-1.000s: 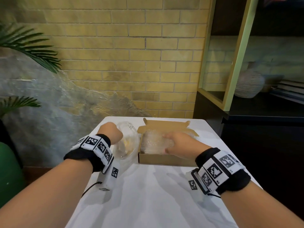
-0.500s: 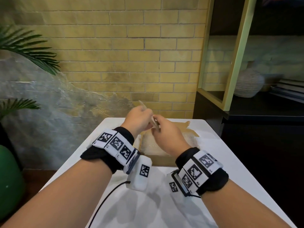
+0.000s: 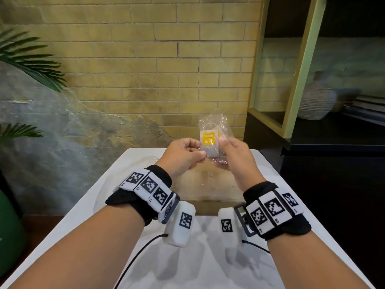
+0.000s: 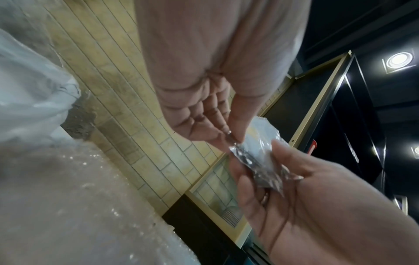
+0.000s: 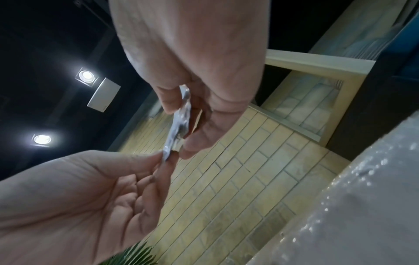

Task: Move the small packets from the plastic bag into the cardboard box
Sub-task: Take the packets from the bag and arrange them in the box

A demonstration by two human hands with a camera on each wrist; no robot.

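— Above the cardboard box [image 3: 205,185], how are the two hands posed?

— Both are raised off the white table [image 3: 208,265], wrists bent inward so the fingertips meet. The left hand [image 3: 180,155] has its thumb and forefinger pinched together, the other fingers loosely curled beneath. The right hand [image 3: 236,156] is turned palm-inward, thumb on top.

— And the plastic bag?

— The clear plastic bag [image 3: 214,140] stands upright between the two sets of fingertips. The left hand's pinch grips its near lower edge; the right hand's thumb presses its front while the right fingers curl behind its bottom. Most of the bag rises above both thumbs.

— Any packets visible?

— One small packet [image 3: 208,139], orange and white, shows through the film just above the left fingertips and just beside the right thumb. From the right wrist view the bag [image 5: 180,122] appears edge-on, crinkled, clamped at both ends.

— What lies under the fingers?

— Bubble wrap [image 4: 75,206] lining the box, well below the bag.
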